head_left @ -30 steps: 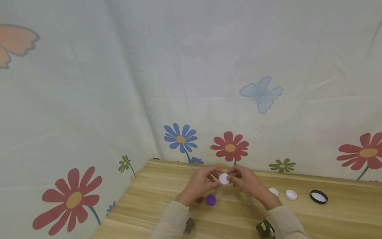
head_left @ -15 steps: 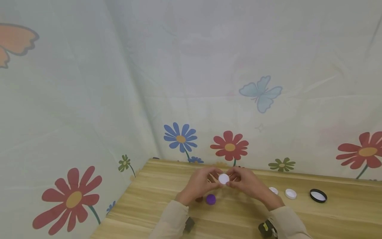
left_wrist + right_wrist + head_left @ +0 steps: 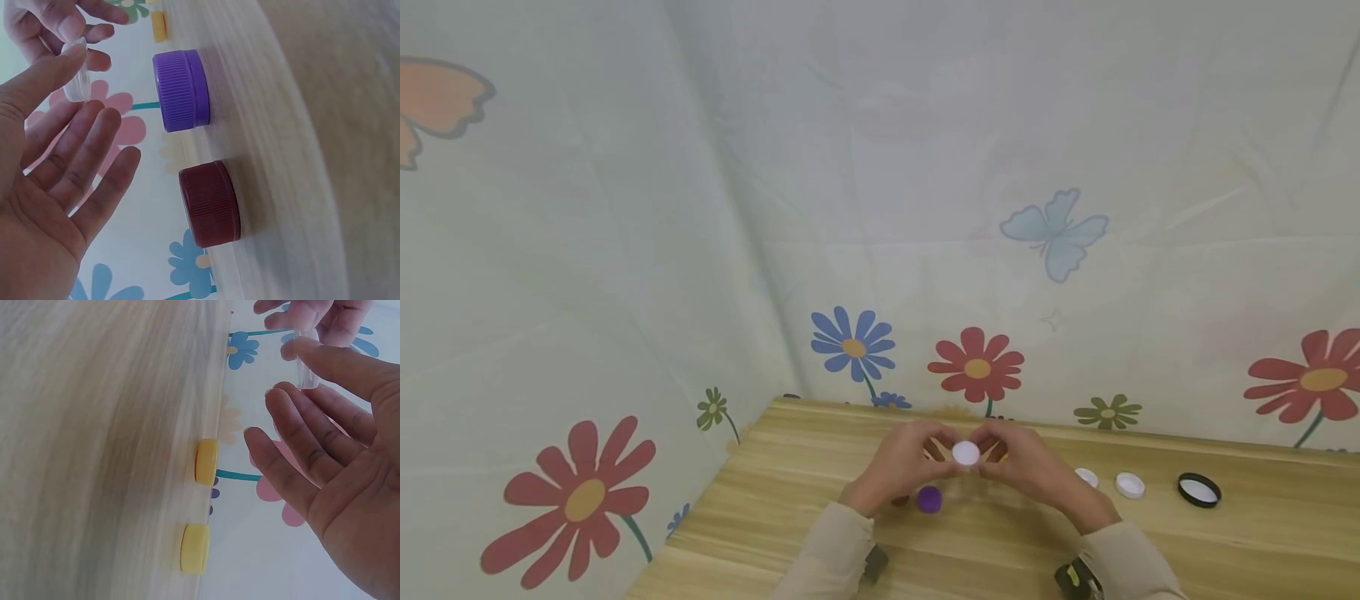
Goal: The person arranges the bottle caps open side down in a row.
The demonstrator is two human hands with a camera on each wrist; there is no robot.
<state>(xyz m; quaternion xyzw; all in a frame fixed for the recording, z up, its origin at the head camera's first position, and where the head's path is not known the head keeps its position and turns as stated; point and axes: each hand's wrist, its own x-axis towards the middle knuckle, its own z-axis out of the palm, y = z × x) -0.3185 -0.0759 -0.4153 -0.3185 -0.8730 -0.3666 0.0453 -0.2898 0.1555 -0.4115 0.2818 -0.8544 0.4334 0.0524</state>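
A small white cap (image 3: pixel 966 453), see-through at its side in the wrist views, is held up above the wooden table between both hands. My left hand (image 3: pixel 898 460) pinches its left edge with thumb and forefinger. The same edge pinch comes from my right hand (image 3: pixel 1030 463) on the other side. Both hands' remaining fingers spread loosely beneath the cap in the wrist views. Below the left hand stand a purple ribbed cap (image 3: pixel 181 90) and a dark red ribbed cap (image 3: pixel 210 203). Two yellow caps (image 3: pixel 207 462) lie on the table near the right hand.
To the right lie two white caps (image 3: pixel 1131 485) and a black-rimmed round lid (image 3: pixel 1199 490). A flowered cloth (image 3: pixel 880 208) hangs behind and left of the table (image 3: pixel 805 450). Dark wrist gear (image 3: pixel 1075 578) shows by the right sleeve.
The white cap has tipped so its face looks more oval. My right thumb has slid from over its face down to the lower edge. Both hands stay nearly in place.
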